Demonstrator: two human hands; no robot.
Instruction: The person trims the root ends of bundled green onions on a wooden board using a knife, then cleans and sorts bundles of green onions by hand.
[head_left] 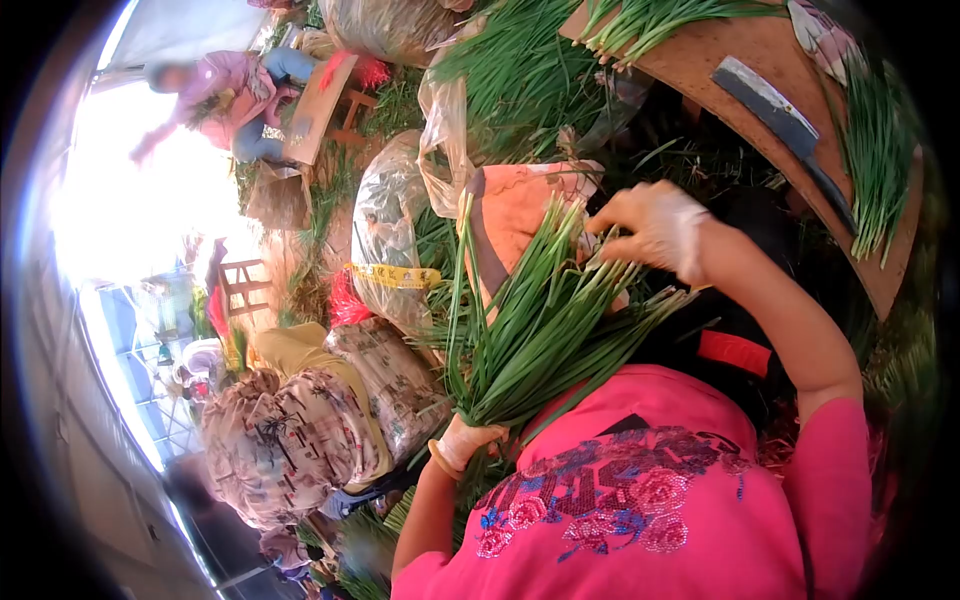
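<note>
My left hand (468, 443), in a thin pale glove, is closed around the leafy end of a loose bunch of green chives (540, 335). The bunch fans out in front of my pink shirt, its pale cut ends pointing away from me and to the right. My right hand (655, 225), also gloved, is at those pale ends. Its fingers are curved, with a gap between thumb and forefinger, and the tips are close to the stems. Beneath the bunch lies an orange cloth (520, 215).
A curved wooden board (690, 60) at upper right bears a cleaver (765, 105) and chive bundles (870, 150). More loose chives (520, 80) are heaped at the top. A clear plastic bag (385, 220) stands left of the bunch. A person in a patterned top (285, 440) sits close on my left; another person (230, 95) is farther off.
</note>
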